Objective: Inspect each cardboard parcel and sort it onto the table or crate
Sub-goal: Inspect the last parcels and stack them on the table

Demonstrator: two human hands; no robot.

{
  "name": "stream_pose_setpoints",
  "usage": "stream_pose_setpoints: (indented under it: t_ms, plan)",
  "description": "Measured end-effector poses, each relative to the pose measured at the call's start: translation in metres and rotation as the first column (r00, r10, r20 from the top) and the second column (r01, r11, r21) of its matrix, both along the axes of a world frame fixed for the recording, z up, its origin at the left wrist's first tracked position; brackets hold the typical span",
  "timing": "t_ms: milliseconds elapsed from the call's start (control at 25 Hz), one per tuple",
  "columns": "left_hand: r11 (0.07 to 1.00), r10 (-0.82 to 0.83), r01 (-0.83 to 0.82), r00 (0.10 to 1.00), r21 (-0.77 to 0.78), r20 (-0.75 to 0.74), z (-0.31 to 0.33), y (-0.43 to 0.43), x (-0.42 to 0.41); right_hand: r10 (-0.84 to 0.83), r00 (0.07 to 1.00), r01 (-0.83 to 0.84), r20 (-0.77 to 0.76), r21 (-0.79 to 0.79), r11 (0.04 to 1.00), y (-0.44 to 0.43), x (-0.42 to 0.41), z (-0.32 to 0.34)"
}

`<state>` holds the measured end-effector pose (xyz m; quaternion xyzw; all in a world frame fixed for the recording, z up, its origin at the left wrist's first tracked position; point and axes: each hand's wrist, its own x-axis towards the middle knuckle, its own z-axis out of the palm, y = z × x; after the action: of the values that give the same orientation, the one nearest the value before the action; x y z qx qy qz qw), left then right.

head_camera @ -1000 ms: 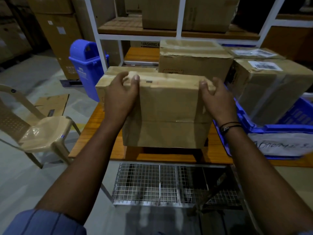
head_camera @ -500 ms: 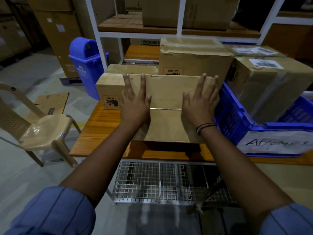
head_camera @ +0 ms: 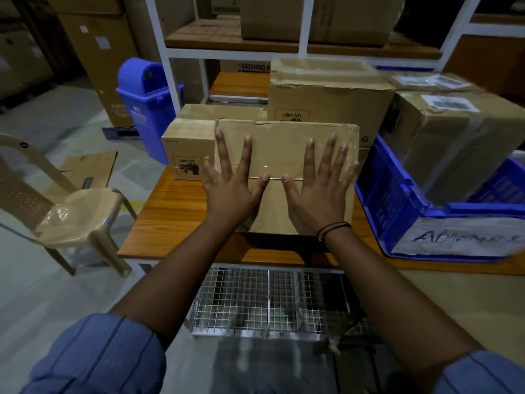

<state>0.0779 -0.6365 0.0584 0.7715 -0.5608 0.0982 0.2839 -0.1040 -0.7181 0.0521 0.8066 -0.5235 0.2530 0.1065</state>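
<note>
The parcel (head_camera: 284, 155) under my palms is hemmed in: a small box (head_camera: 187, 150) touching at ten o'clock, a tall carton (head_camera: 326, 92) at twelve, the blue crate (head_camera: 397, 200) at three. Bare table (head_camera: 170, 211) lies open at nine and along the near edge at six.

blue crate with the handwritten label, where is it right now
In the head view the blue crate sits on the right end of the wooden table, just right of the parcel under both flat hands, with a taped box inside it.
</note>
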Motion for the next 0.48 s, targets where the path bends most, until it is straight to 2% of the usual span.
stream_pose_setpoints:
  t_ms: [200,280,360,480]
  plan:
    - [1.0,-0.014,0.014,0.999,-0.002,-0.048,0.004,0.01,-0.005,0.013,0.999,-0.011,-0.043,0.048,0.999,0.006,-0.012,-0.002]
    - [0.999,0.007,-0.003,0.993,0.033,-0.115,0.006,0.013,-0.005,-0.044,0.993,0.028,0.11,0.139,0.99,0.012,-0.017,-0.001]
    - [0.997,0.056,-0.042,0.971,0.063,-0.233,0.01,0.017,-0.003,-0.133,0.934,0.034,0.331,0.289,0.957,0.017,-0.027,-0.006]
    - [0.999,0.022,-0.036,0.946,-0.036,-0.323,0.023,0.03,0.001,-0.035,0.874,-0.11,0.485,0.267,0.957,0.028,-0.05,-0.005]
